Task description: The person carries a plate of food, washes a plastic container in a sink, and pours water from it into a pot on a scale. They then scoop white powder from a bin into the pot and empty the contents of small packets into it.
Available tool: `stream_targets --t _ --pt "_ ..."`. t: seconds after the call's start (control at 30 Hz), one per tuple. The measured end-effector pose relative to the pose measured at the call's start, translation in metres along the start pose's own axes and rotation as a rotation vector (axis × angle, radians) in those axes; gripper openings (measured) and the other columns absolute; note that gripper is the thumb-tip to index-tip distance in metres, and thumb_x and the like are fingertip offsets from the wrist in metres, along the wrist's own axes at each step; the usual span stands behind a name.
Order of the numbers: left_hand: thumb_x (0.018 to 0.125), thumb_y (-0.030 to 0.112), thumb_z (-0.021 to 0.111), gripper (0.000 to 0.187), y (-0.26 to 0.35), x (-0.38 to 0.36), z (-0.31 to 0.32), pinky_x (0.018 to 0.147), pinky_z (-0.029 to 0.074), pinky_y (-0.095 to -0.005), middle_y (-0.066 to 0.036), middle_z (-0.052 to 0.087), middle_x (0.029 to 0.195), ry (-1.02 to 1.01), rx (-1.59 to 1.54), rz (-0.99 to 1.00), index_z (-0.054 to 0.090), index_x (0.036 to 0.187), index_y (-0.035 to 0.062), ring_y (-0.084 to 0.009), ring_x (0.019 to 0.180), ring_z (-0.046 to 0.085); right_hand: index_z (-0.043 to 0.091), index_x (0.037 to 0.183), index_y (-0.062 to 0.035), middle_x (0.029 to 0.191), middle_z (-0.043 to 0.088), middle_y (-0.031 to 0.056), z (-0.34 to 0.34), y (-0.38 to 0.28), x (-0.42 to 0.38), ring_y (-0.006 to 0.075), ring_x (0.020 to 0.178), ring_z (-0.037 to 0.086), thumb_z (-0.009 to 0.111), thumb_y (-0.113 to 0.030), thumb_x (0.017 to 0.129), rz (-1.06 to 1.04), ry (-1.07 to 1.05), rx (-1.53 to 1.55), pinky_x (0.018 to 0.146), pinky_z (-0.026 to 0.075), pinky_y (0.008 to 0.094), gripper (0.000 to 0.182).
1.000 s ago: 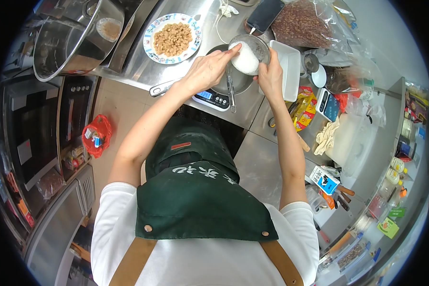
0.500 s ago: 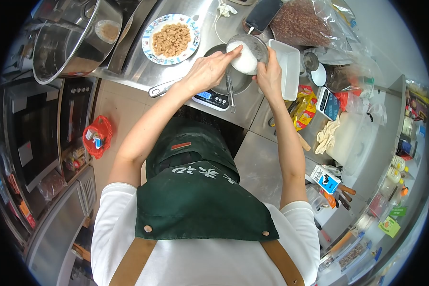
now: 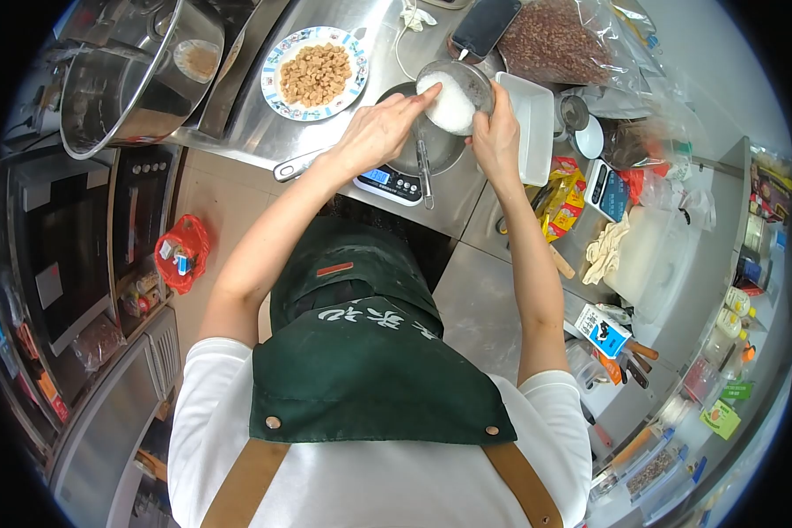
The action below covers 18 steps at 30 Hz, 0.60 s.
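My right hand grips the side of a small metal bowl, which is tilted over a pan. White powder or fine grains lie inside the bowl. With its index finger stretched out, my left hand reaches to the bowl's left rim and touches or nearly touches the white stuff. The pan rests on a digital kitchen scale with a lit display, and its handle points left under my left wrist. A thin metal utensil leans over the pan's near edge.
A patterned plate of light-brown chunks stands left of the pan. Right of the bowl is a white rectangular tray. Behind lie a phone on a cable and a bag of reddish-brown bits. A large metal pot stands far left.
My left hand has drawn back slightly to the left at the bowl's rim. The bowl and my right hand have barely moved.
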<state>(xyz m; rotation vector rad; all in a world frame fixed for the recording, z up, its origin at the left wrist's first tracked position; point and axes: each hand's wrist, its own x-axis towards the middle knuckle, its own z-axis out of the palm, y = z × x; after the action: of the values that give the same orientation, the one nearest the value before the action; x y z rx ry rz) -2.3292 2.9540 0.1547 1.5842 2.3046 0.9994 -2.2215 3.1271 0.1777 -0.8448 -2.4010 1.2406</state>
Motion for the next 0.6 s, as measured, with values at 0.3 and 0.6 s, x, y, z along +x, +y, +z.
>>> stream_targets --t 0.3,0.6 --pt "0.082 -0.004 0.048 0.068 -0.0085 0.003 0.005 0.064 0.051 -0.042 -0.016 0.062 0.1 0.089 0.002 0.056 0.033 0.146 0.0139 -0.0352 0.076 0.061 0.048 0.128 0.0009 0.117 0.057 0.024 0.0003 0.0003 0.0007 0.0336 0.076 0.066 0.043 0.003 0.078 -0.013 0.009 0.01 0.062 0.056 0.0392 0.05" --pt "0.081 -0.005 0.048 0.068 -0.0094 0.0038 0.0071 0.064 0.051 -0.0416 -0.016 0.062 0.1 0.105 0.009 0.063 0.035 0.145 0.0132 -0.0346 0.078 0.062 0.048 0.128 0.0009 0.118 0.057 0.0229 -0.0017 -0.0052 -0.001 0.0315 0.073 0.066 0.043 0.003 0.078 0.04 -0.012 0.017 0.059 0.056 0.0373 0.05"
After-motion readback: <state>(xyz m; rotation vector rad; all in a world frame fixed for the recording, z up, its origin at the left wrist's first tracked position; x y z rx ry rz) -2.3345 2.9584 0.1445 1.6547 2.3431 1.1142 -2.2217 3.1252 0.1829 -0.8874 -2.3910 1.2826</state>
